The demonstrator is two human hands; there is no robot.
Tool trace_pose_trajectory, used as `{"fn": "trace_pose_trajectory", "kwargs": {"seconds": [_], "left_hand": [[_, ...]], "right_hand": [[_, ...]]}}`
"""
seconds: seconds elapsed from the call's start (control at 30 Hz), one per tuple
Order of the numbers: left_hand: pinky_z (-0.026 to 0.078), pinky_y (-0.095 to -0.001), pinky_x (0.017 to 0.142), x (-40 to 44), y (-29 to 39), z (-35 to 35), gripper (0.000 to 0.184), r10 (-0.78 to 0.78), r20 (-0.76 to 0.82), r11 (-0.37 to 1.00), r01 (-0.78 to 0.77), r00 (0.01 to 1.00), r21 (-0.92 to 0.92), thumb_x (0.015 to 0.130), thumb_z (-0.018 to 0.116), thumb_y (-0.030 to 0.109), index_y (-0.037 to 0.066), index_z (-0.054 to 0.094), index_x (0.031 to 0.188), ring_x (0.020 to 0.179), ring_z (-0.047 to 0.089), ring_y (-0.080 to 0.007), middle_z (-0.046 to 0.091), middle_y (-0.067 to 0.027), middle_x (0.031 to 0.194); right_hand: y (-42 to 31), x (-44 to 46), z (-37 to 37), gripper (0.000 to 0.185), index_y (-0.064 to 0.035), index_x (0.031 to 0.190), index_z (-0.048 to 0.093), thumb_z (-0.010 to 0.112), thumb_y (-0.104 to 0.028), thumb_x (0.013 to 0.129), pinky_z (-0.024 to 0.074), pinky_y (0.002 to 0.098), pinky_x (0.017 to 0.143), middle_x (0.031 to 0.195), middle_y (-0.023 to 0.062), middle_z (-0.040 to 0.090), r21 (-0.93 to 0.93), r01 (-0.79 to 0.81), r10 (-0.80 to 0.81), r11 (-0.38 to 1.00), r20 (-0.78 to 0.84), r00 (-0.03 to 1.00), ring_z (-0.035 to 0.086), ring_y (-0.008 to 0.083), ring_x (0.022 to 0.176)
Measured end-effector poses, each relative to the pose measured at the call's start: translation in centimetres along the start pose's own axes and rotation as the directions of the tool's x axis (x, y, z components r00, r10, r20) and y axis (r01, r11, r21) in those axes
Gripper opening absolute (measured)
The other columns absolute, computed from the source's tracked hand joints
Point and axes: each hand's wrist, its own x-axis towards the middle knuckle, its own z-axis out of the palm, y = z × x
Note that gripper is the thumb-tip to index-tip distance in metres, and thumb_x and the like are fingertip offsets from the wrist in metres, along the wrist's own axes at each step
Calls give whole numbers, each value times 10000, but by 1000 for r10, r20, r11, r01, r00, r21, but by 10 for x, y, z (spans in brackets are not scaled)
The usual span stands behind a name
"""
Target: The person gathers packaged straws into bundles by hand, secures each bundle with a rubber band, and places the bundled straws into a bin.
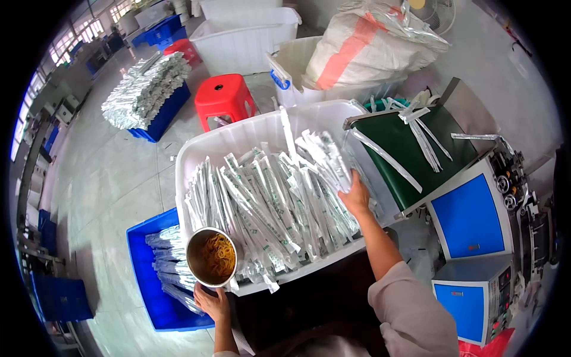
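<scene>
A large white tub (196, 152) holds many long thin packets (256, 202) in white wrappers with green print. My right hand (355, 195) is at the tub's right side, its fingers round a bundle of these packets (324, 156). Low at the tub's front left, a metal cup (196, 275) contains yellow rubber bands (218, 257). My left hand (213, 302) is just below the cup, with its fingers against the cup's underside. A blue crate (138, 262) at the lower left has more packets (172, 268) lying in it, partly under the cup.
Beyond the tub stand a red stool (223, 98), white bins (238, 44) and a large woven sack (369, 50). On the right, a green conveyor belt (386, 140) bears loose packets beside a machine with blue panels (470, 208). Packets are piled on another blue crate (163, 116).
</scene>
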Motion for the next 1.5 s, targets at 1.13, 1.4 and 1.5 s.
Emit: {"fn": "trace_pose_trajectory", "kwargs": {"seconds": [1.13,1.4,1.5], "left_hand": [[475,-377,766,-2,224,-13,521,693,701,53,958,167,-281,631,643,131,-82,469,1074,783,576,-259,572,-159,856],[454,-400,847,-36,192,-23,468,826,560,15,992,60,-129,643,629,63,-68,492,1070,896,576,-286,569,-189,980],[453,-426,831,-34,213,-41,542,824,567,150,952,28,-266,624,639,95,-66,454,1107,871,566,-280,543,-192,956]], "right_hand": [[-80,-226,-72,308,-24,1002,527,633,-198,771,485,304,654,829,47,588,332,-943,-236,31,919,316,585,144,722],[-86,-138,-109,862,-40,1324,202,716,-317,689,357,403,933,1266,195,331,742,293,-524,603,92,847,368,311,1158],[-139,-82,-117,675,-27,1253,366,679,-298,719,376,359,910,1239,191,421,327,730,-747,600,-97,658,429,265,1137]]}}
